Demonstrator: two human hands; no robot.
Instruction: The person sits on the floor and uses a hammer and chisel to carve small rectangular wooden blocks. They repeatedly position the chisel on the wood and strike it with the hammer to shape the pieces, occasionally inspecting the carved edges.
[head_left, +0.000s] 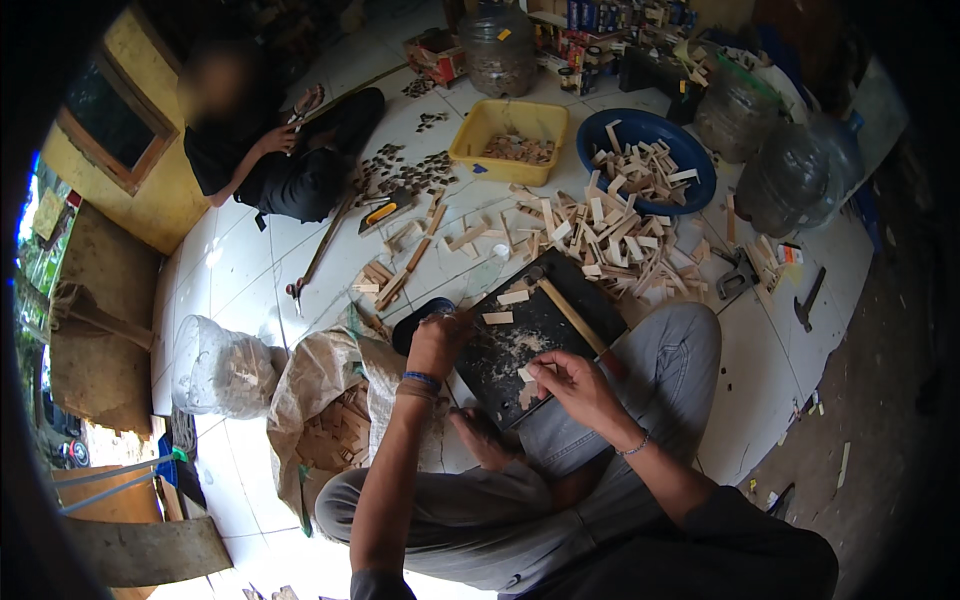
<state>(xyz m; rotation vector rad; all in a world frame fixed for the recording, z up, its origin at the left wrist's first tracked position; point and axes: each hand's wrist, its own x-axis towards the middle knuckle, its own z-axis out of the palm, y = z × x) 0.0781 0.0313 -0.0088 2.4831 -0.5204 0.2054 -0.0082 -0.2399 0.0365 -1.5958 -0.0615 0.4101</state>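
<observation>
Between the thumb and fingers of my right hand (578, 388) is a small pale wooden piece (526, 374), held above the near edge of a black board (480, 362). My left hand (437, 343) is closed with curled fingers beside a small dark blue dish (404, 332). The back of the hand hides whatever those fingers hold. Two flat wooden blocks, one a pale block (513, 297) and one a nearer block (498, 318), lie on the board among wood crumbs. A hammer (572, 318) with a wooden handle rests across the board's right side.
Loose wooden blocks (625, 240) are heaped beyond the board, near a blue basin (690, 200) and a yellow tub (460, 150). An open sack (290, 400) of wood pieces stands left of my legs. Another hammer (808, 300) lies right. A person (285, 150) sits far left.
</observation>
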